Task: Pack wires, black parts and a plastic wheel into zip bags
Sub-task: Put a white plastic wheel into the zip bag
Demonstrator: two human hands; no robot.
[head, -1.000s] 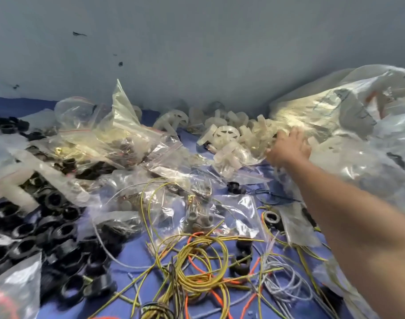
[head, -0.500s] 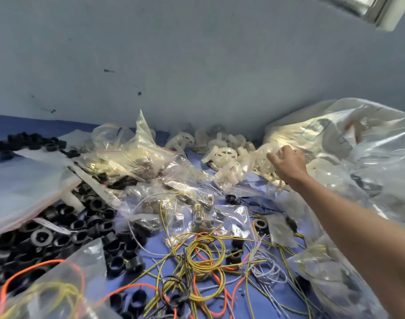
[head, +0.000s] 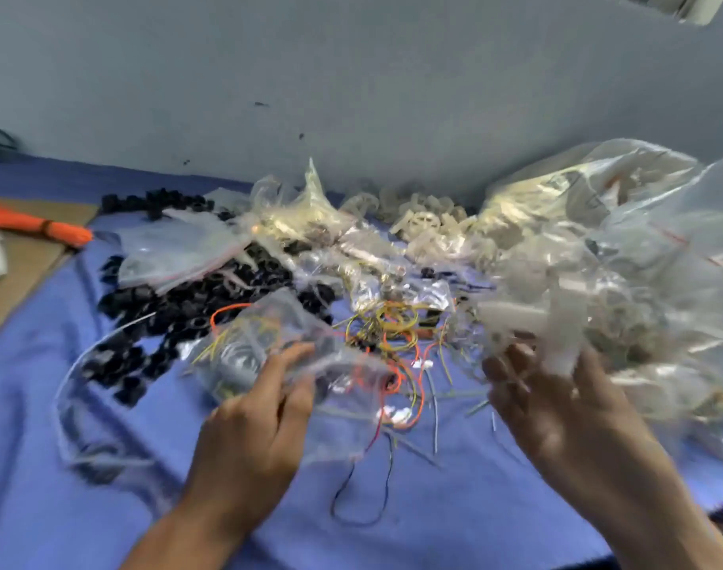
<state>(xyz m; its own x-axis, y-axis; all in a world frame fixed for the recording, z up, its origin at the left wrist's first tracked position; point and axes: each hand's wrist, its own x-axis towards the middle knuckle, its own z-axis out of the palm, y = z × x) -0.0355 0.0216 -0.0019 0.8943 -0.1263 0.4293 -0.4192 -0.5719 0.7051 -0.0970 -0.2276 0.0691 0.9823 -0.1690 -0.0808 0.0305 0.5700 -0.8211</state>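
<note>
My left hand (head: 261,421) grips a clear zip bag (head: 294,343) near its opening; orange, yellow and white wires show inside it. My right hand (head: 557,409) is raised to the right of the bag and holds a white plastic wheel (head: 528,318) in its fingertips, blurred by motion. A pile of black parts (head: 195,298) lies behind the bag on the left. Loose yellow and orange wires (head: 392,327) are tangled in the middle. More white wheels (head: 421,220) are heaped at the back by the wall.
Large clear plastic bags (head: 622,224) fill the right side. Several small zip bags (head: 178,248) lie over the black parts. An orange wire bundle (head: 43,228) rests on cardboard (head: 18,273) at the left. Blue cloth (head: 104,508) covers the table.
My right hand has come back from the wheel pile with a white wheel. My left hand with the wire-filled zip bag has come into view. The view has tilted down and left.
</note>
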